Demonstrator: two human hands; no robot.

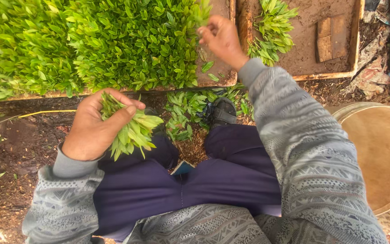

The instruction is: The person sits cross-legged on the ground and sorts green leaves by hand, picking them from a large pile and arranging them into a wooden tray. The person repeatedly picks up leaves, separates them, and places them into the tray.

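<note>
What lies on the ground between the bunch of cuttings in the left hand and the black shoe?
In the head view, loose green cuttings lie on the soil between the bunch in the left hand and the black shoe.

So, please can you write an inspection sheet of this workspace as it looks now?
Surface: wooden tray packed with green cuttings; second tray mostly bare soil.
Job's things: bundle of cuttings in left hand; small clump planted in second tray.
Clutter: loose cuttings on the ground by the shoe; wood block on the soil.
Hands: left hand closed round the bundle; right hand pinching a cutting at the full tray's edge.
Cables: yellow line on the ground, kind unclear.
Surroundings: round tan lid or basin on the right.
</note>
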